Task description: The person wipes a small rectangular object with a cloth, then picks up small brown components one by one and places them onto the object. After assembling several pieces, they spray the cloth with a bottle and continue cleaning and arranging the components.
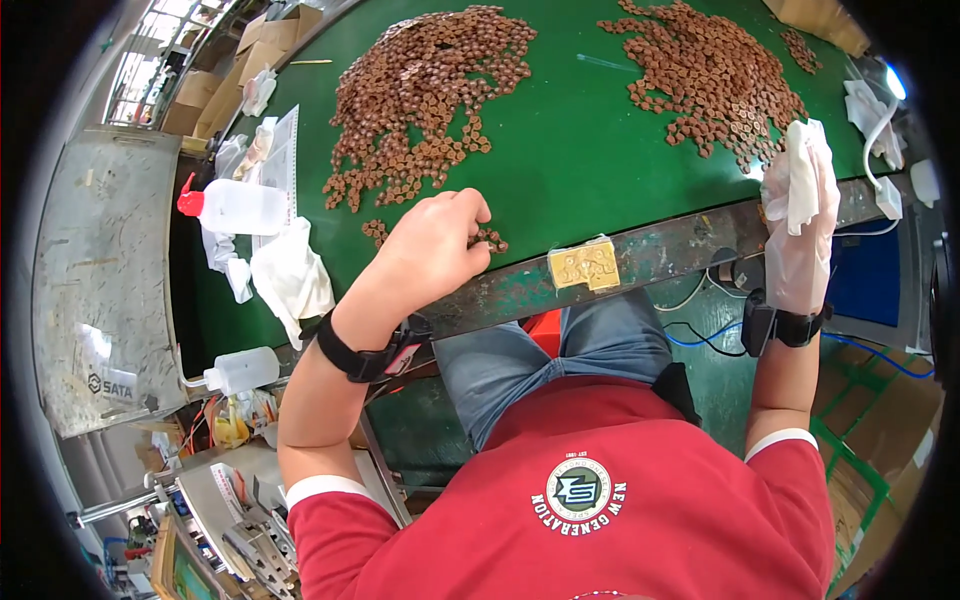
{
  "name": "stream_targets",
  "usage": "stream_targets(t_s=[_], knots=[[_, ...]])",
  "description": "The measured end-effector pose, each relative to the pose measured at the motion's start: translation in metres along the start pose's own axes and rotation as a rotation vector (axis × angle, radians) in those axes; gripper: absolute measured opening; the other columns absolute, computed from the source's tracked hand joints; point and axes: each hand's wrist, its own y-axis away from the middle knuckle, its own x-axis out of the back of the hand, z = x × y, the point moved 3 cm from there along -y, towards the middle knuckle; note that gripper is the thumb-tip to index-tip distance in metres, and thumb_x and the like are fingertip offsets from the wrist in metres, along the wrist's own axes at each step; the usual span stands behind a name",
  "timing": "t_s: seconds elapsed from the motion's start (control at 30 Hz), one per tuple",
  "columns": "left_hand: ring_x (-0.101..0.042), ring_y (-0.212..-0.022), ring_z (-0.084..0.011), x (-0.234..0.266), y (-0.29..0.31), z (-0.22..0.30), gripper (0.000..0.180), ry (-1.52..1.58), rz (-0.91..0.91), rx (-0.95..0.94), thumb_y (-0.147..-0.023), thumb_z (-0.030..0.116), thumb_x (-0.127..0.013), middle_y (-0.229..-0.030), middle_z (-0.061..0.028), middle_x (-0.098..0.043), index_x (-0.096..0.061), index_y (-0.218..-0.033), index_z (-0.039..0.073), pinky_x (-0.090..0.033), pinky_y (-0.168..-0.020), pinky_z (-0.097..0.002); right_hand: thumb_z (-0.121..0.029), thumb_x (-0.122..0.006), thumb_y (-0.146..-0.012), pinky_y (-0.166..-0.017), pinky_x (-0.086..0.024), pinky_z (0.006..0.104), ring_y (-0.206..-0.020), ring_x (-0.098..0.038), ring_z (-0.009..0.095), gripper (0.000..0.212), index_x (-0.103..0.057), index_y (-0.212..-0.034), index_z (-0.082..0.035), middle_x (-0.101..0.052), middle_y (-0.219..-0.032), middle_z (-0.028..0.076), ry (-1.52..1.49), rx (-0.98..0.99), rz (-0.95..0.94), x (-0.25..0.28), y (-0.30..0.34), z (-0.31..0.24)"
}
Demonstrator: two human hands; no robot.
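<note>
Left hand curled, brown parts just beside fingers; hold unclear. Parts likely light, stiff: pinch edges. Gloved right hand: fingers' state unclear.

Reddish-brown parts; green tabletop; yellow block; red shirt.

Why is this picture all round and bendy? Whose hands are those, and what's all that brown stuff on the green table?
It's one picture from a wide, curvy camera on a person's head, which makes straight edges bend. It looks down, so their own red shirt shows too. On the green table lie two big heaps of little brown pieces. The person's left hand is curled over a few more pieces near the edge; I can't tell if it grips any. Their right hand, covered in something whitish like a glove or cloth, is beside the right-hand heap.
</note>
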Motion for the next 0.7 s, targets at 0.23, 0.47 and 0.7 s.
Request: stream_targets(t_s=[0.23,0.47,0.7], knots=[[-0.062,-0.077,-0.0175,0.003,0.0,0.001,0.021,0.123,0.01,-0.039,-0.077,0.004,-0.068,-0.086,-0.0092,-0.059,-0.059,-0.095,-0.001,-0.05,-0.069,-0.0298,-0.037,-0.056,-0.095,-0.087,-0.042,0.0256,-0.101,-0.052,0.01,0.06,-0.04,-0.141,-0.002,-0.053,-0.122,0.003,-0.051,0.075,-0.052,0.003,-0.002,0.001],[-0.062,-0.072,-0.0187,-0.01,-0.001,0.048,0.014,0.735,-0.069,-0.064,-0.078,0.004,-0.067,-0.08,-0.0101,-0.058,-0.064,-0.091,0.0,-0.051,-0.067,-0.0311,-0.041,-0.058,-0.093,-0.088,-0.042,0.0274,-0.101,-0.052,0.012,0.063,-0.041,-0.139,-0.001,-0.051,-0.125,0.005,0.037,0.086,0.002,0.0,0.0,0.001],[-0.062,-0.078,-0.0231,-0.023,-0.005,0.066,0.021,0.279,0.046,-0.217,-0.079,0.008,-0.07,-0.084,-0.0099,-0.059,-0.065,-0.097,0.001,-0.051,-0.073,-0.0328,-0.031,-0.06,-0.094,-0.08,-0.042,0.0233,-0.092,-0.052,0.008,0.053,-0.045,-0.134,0.0,-0.053,-0.103,0.0,-0.101,0.129,-0.05,0.003,0.001,0.005]])
